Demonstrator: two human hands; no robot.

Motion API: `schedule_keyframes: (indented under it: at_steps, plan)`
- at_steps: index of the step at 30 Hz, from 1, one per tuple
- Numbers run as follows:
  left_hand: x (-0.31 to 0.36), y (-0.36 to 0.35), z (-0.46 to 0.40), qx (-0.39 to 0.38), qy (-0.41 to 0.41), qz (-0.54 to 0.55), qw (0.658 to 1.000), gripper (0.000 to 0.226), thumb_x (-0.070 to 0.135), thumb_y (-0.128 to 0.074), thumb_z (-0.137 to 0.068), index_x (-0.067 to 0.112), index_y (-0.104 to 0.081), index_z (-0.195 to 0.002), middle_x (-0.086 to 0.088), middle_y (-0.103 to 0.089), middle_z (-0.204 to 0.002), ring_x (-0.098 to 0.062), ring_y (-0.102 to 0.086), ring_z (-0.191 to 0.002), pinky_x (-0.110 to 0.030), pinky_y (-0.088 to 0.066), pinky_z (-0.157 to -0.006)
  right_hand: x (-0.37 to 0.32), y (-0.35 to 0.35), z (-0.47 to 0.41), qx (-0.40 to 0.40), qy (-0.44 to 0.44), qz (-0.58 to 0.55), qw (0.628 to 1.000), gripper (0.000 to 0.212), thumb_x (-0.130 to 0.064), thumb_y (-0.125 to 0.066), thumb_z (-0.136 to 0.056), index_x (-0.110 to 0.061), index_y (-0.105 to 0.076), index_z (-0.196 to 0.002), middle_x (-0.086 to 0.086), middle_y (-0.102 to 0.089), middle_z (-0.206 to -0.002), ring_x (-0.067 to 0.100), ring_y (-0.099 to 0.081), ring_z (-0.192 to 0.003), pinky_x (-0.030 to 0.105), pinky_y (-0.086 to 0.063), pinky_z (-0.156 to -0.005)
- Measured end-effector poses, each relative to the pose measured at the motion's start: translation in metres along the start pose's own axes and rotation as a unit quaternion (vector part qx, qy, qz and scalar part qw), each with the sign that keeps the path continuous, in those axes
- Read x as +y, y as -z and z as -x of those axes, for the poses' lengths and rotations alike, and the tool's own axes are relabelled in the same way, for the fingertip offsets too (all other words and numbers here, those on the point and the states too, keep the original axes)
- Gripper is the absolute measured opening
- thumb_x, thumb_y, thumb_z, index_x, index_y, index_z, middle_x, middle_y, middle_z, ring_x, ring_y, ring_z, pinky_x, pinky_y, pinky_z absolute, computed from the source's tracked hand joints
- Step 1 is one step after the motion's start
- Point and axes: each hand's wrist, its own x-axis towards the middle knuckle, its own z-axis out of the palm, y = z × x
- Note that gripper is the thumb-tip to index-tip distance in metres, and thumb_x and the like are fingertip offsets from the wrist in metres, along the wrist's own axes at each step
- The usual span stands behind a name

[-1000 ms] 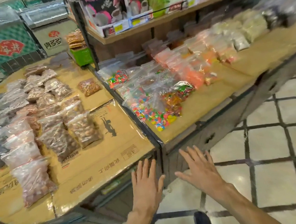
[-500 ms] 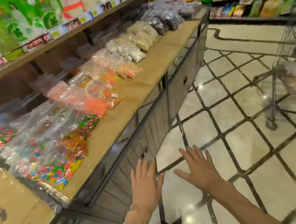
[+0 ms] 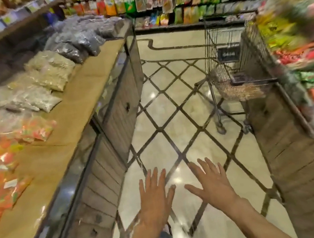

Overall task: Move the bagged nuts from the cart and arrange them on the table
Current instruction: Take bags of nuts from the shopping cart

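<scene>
Hands flat, fingers spread: left [image 3: 155,197], right [image 3: 214,185], above floor [image 3: 172,116].

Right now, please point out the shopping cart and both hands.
shopping cart [image 3: 225,60]: head view, wire basket side.
left hand [image 3: 156,198]: head view, back of hand.
right hand [image 3: 214,186]: head view, back of hand.

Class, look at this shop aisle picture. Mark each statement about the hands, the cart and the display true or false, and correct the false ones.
1. Both hands are empty, fingers spread. True: the left hand and right hand hold nothing.
2. The cart stands ahead on the right of the aisle. True.
3. The right hand grips the cart handle. False: it is well short of the cart.
4. The cart basket is empty. False: brownish bagged goods lie in it.
5. Bagged goods lie on the display counter to the left. True.
</scene>
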Motion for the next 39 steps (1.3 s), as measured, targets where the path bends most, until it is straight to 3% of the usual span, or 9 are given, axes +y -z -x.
schedule_keyframes:
  at_steps: [4,8,17,21,24,27,32,36,39]
  plan:
    - [0.008,-0.003,-0.101,-0.024,-0.046,0.008,0.999,0.075,0.062,-0.010,-0.109,0.020,-0.058,-0.147,-0.008,-0.059,-0.151,-0.033,-0.057,-0.139,-0.051,-0.029,-0.117,0.033,0.014,-0.073,-0.013,-0.048,0.006,0.999,0.097,-0.087,-0.022,-0.086,-0.030,-0.043,-0.161,0.007,-0.045,-0.166,0.033,-0.035,-0.158,0.062,-0.027,-0.124]
    - [0.013,0.001,-0.205,-0.045,-0.087,-0.011,0.995,0.078,0.067,-0.003,-0.105,0.026,-0.041,-0.159,-0.003,-0.037,-0.167,-0.028,-0.032,-0.156,-0.048,-0.011,-0.125,0.059,0.044,-0.148,-0.009,-0.099,0.016,0.995,0.096,-0.087,-0.020,-0.089,-0.029,-0.046,-0.160,0.007,-0.049,-0.163,0.033,-0.040,-0.155,0.063,-0.033,-0.123]
    - [0.048,0.041,-0.396,-0.067,-0.170,-0.004,0.983,0.059,0.053,-0.032,-0.104,0.021,-0.062,-0.144,-0.007,-0.061,-0.149,-0.032,-0.057,-0.139,-0.057,-0.049,-0.110,0.105,0.120,-0.291,0.006,-0.167,-0.034,0.985,0.090,-0.082,-0.034,-0.097,-0.033,-0.013,-0.169,0.000,-0.017,-0.177,0.025,-0.010,-0.165,0.055,-0.010,-0.131]
    - [0.073,0.044,-0.478,-0.080,-0.176,-0.018,0.981,0.095,0.072,0.016,-0.094,0.030,-0.035,-0.162,-0.001,-0.028,-0.171,-0.025,-0.021,-0.160,-0.053,-0.023,-0.128,0.140,0.133,-0.354,0.011,-0.187,-0.063,0.980,0.097,-0.086,-0.017,-0.088,-0.034,-0.012,-0.169,-0.001,-0.017,-0.177,0.023,-0.009,-0.165,0.053,-0.010,-0.131]
    - [0.098,0.039,-0.544,-0.100,-0.192,-0.023,0.976,0.082,0.071,0.006,-0.098,0.032,-0.015,-0.167,0.002,-0.008,-0.176,-0.022,0.001,-0.163,-0.049,-0.001,-0.130,0.178,0.143,-0.406,0.017,-0.196,-0.074,0.978,0.098,-0.088,-0.017,-0.086,-0.035,-0.013,-0.168,-0.001,-0.022,-0.175,0.023,-0.014,-0.164,0.053,-0.015,-0.131]
    - [0.130,0.041,-0.614,-0.104,-0.206,-0.039,0.972,0.069,0.062,-0.016,-0.106,0.031,-0.014,-0.167,0.003,-0.005,-0.176,-0.020,0.004,-0.163,-0.047,0.003,-0.130,0.218,0.160,-0.458,0.011,-0.207,-0.088,0.974,0.090,-0.083,-0.035,-0.096,-0.035,-0.011,-0.168,0.003,-0.023,-0.175,0.026,-0.017,-0.164,0.055,-0.017,-0.130]
    - [0.184,0.039,-0.715,-0.100,-0.228,-0.049,0.967,0.102,0.077,0.025,-0.083,0.032,-0.013,-0.167,0.003,-0.007,-0.176,-0.020,0.002,-0.163,-0.041,0.010,-0.125,0.283,0.189,-0.532,0.017,-0.223,-0.095,0.970,0.102,-0.088,-0.015,-0.081,-0.033,-0.021,-0.167,0.004,-0.031,-0.173,0.030,-0.023,-0.162,0.056,-0.026,-0.127]
    - [0.227,0.033,-0.790,-0.092,-0.248,-0.053,0.963,0.099,0.075,0.020,-0.092,0.029,-0.032,-0.163,0.001,-0.027,-0.172,-0.023,-0.020,-0.161,-0.044,-0.005,-0.130,0.340,0.208,-0.581,0.022,-0.240,-0.113,0.964,0.093,-0.085,-0.031,-0.092,-0.033,-0.018,-0.168,0.002,-0.027,-0.174,0.027,-0.022,-0.162,0.054,-0.023,-0.129]
    - [0.262,0.032,-0.839,-0.117,-0.278,-0.068,0.951,0.111,0.077,0.033,-0.080,0.030,-0.017,-0.167,0.003,-0.012,-0.175,-0.021,-0.005,-0.163,-0.048,-0.007,-0.132,0.377,0.226,-0.611,0.013,-0.264,-0.115,0.957,0.092,-0.081,-0.036,-0.096,-0.031,-0.013,-0.170,0.001,-0.019,-0.176,0.025,-0.014,-0.164,0.052,-0.015,-0.131]
